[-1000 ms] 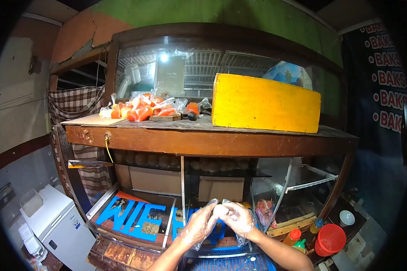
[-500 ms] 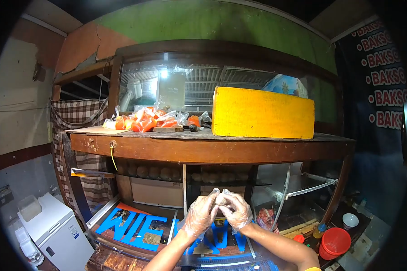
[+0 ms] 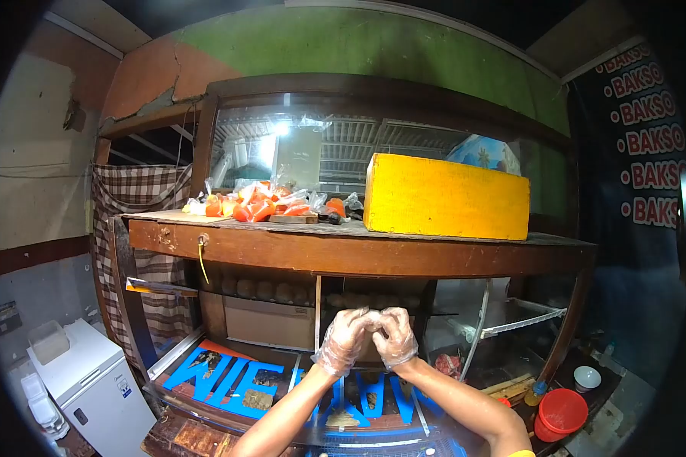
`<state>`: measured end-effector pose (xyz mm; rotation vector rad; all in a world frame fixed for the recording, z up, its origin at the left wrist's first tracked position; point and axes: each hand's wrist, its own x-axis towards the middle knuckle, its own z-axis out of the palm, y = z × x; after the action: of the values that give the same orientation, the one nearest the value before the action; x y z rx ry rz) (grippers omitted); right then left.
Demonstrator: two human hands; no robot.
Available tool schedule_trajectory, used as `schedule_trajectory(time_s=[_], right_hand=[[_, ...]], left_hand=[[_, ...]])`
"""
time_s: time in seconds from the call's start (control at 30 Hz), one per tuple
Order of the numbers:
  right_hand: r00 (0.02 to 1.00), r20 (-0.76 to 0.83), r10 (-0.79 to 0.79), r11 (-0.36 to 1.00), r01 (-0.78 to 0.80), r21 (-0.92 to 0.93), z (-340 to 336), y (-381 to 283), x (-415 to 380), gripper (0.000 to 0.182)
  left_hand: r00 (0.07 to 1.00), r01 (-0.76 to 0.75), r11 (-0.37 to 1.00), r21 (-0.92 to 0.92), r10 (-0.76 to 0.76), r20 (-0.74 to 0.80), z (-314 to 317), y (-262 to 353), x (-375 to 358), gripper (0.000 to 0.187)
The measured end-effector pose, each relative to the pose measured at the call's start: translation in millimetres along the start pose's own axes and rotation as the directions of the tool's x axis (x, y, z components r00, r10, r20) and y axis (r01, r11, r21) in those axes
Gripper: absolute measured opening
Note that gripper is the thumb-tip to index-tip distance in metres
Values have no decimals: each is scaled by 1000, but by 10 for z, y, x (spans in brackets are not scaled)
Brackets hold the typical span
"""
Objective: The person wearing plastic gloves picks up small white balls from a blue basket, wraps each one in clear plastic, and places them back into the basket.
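Both hands wear clear plastic gloves and meet in front of the lower shelf. My left hand (image 3: 344, 340) has its fingers bent inward, and its fingertips touch those of the other hand. My right hand (image 3: 393, 337) mirrors it, with curled fingers. Between the fingertips shows a small pale patch, mostly covered by the fingers, too hidden to name. Beneath the hands lies a panel with large blue letters (image 3: 225, 381). Behind them, a dark shelf holds several round pale things (image 3: 263, 290).
A yellow box (image 3: 446, 198) and orange-filled plastic bags (image 3: 255, 206) stand on the wooden counter (image 3: 343, 254). At the left is a white freezer (image 3: 91, 381). A red bucket (image 3: 562, 413) and a white bowl (image 3: 587, 378) are at the lower right.
Both hands have risen slightly, and their fingers have curled further over the small pale lump that showed between them before. The view has shifted a little.
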<state>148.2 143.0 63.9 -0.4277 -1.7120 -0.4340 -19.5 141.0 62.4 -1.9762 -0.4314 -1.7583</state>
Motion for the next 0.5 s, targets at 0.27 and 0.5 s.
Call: schedule_trajectory(time_s=[0.27,0.5], right_hand=[[999,-18,49,996,-51,-69,223,338,17,18],[999,-27,28,997,-30,-78,242,486,-73,15]], left_hand=[[997,76,995,-64,-78,-24,156,-110,159,37],[998,68,996,-62,-68,8,278,-253,-6,44]])
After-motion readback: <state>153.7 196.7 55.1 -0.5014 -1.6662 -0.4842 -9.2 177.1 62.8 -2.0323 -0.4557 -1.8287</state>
